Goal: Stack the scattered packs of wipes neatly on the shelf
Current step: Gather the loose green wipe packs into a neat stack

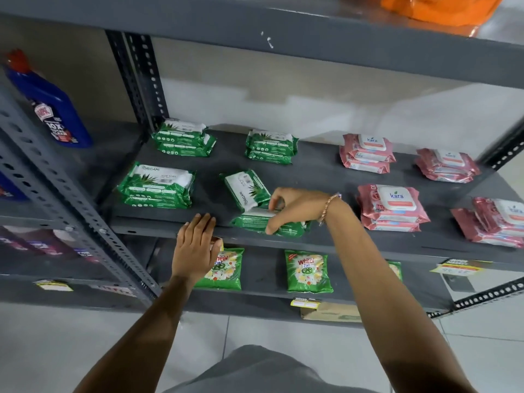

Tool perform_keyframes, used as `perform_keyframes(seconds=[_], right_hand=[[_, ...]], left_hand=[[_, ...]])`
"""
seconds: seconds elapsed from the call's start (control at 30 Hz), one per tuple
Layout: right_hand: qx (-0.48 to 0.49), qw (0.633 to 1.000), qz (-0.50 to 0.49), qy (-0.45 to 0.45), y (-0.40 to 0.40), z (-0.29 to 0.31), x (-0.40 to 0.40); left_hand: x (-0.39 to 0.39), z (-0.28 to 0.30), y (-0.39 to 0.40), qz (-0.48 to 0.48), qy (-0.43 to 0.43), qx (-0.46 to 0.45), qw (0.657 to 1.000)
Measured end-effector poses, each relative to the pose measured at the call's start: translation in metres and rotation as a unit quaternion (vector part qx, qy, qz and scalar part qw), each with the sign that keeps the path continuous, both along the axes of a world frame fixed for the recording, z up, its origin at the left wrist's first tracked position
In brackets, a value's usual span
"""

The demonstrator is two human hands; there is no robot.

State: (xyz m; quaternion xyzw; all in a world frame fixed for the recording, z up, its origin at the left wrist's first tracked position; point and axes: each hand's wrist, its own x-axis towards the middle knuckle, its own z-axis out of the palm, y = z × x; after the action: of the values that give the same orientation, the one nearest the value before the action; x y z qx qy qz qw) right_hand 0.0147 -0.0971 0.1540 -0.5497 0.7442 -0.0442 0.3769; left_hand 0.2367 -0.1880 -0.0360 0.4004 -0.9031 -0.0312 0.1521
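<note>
Green wipe packs lie in small stacks on the dark grey shelf (pixel 317 177): a stack at the back left (pixel 183 139), one at the back middle (pixel 270 146), one at the front left (pixel 158 184). A single green pack (pixel 245 188) lies askew near the front. My right hand (pixel 295 208) grips a green pack (pixel 255 221) at the shelf's front edge. My left hand (pixel 197 245) rests flat with its fingertips on the front edge, holding nothing. Pink wipe packs sit in stacks on the right, such as one stack (pixel 392 207) near my wrist.
A blue bottle (pixel 48 106) stands on the neighbouring shelf at left. Green detergent sachets (pixel 307 272) lie on the shelf below. A perforated upright post (pixel 71 199) stands at the left. An orange bag (pixel 433 8) sits on the shelf above.
</note>
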Motion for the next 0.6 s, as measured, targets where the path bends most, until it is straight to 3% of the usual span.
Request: perform_keyframes(seconds=[0.1, 0.2, 0.3, 0.4, 0.6], right_hand=[[-0.027, 0.995, 0.026, -0.098, -0.013, 0.012, -0.001], [-0.091, 0.987, -0.061, -0.121, -0.039, 0.000, 0.009], [-0.171, 0.967, -0.187, 0.011, -0.069, -0.031, 0.028], [-0.203, 0.943, -0.216, 0.151, -0.082, -0.053, 0.040], [-0.178, 0.952, -0.187, 0.164, -0.087, -0.062, 0.037]], left_hand=[[0.001, -0.001, -0.001, -0.005, -0.001, -0.013, 1.000], [0.000, -0.004, -0.001, -0.009, 0.016, -0.028, 0.999], [0.000, -0.007, -0.003, -0.011, 0.025, -0.050, 0.998], [0.000, -0.012, -0.005, -0.010, 0.029, -0.071, 0.997], [-0.004, -0.020, -0.005, -0.020, 0.088, -0.133, 0.987]])
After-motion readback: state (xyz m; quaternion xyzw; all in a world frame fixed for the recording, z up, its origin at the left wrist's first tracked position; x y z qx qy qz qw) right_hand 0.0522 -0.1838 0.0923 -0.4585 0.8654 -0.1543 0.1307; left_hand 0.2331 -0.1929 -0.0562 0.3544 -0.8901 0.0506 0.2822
